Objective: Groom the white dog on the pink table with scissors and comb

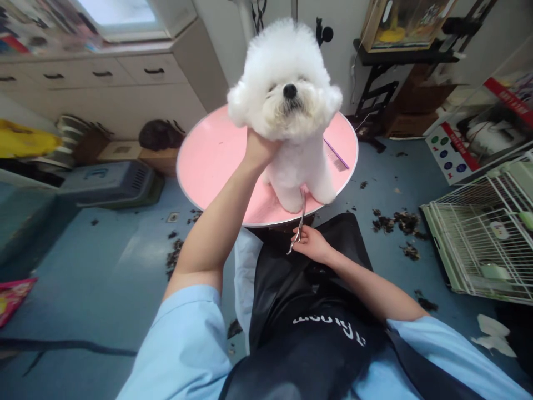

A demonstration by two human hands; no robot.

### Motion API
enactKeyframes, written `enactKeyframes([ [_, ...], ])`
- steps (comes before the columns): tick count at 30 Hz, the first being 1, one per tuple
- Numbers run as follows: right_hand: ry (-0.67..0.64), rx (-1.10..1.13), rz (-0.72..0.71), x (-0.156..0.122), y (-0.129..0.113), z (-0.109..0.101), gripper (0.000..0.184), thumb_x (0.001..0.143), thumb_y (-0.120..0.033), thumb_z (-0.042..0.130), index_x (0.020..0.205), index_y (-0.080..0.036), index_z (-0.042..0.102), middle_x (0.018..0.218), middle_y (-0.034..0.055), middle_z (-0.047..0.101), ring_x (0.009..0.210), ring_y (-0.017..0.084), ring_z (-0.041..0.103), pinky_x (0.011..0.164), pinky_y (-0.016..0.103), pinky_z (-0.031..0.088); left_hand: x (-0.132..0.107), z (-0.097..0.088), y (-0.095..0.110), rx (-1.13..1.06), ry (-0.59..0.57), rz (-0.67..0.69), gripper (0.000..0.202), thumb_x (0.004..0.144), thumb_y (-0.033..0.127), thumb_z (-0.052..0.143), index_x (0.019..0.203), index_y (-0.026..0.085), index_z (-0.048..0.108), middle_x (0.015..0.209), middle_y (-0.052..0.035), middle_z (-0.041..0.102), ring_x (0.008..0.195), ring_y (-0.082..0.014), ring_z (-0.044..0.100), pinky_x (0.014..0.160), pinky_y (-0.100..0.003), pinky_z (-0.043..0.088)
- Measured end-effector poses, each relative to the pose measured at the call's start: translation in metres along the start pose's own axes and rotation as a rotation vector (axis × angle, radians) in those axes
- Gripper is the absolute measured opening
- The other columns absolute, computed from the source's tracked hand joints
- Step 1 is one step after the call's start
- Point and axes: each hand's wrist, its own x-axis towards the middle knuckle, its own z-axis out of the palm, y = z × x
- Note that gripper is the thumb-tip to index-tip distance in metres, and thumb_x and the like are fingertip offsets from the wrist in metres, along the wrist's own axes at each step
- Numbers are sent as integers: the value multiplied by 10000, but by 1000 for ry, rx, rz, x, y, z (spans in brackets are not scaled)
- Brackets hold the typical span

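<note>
A fluffy white dog [287,72] is on a round pink table [208,161], facing me with its nose raised. My left hand [262,145] is under its chin at the neck; the fingers are buried in or behind the fur, so their grip is mostly hidden. Below the table's near edge, my right hand [310,242] is closed on the handles of silver scissors [303,214]. Their blades point up between the dog's front legs. A purple-backed comb [336,154] lies on the table at the dog's side, right of it in view.
Dark hair clumps [402,222] are scattered over the blue floor. A white wire cage [487,222] stands at right, a pet carrier [108,180] at left. Drawers [104,72] line the back left wall. A shelf with a glass tank [403,28] is behind at right.
</note>
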Motion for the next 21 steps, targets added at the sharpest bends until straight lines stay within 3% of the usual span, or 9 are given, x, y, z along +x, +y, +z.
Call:
enactKeyframes([
  [6,-62,173,71,-6,-4,0,350,621,-120,766,905,-214,584,824,5,750,765,188,744,808,356,616,-3,3,5,45,36,-9,1024,595,849,728,1409,272,501,1407,-101,613,1432,-322,481,1272,-479,373],
  [11,-95,333,153,-23,-8,2,394,583,-155,808,905,-204,585,808,19,754,776,203,752,755,337,603,-2,4,0,40,65,43,973,612,872,688,1380,301,514,1401,-93,620,1553,-298,278,1259,-478,395],
  [18,-172,452,195,-31,-12,7,466,575,-251,874,958,-194,614,874,35,762,799,194,758,770,331,601,-2,1,0,35,65,22,1048,555,884,726,1374,265,516,1398,-88,622,1579,-306,190,1287,-482,362],
  [21,-159,442,206,-25,-14,4,452,572,-232,879,925,-201,599,842,24,756,802,192,756,762,325,603,-2,0,1,63,61,35,966,598,864,714,1345,275,547,1431,-95,598,1577,-299,201,1266,-460,392],
])
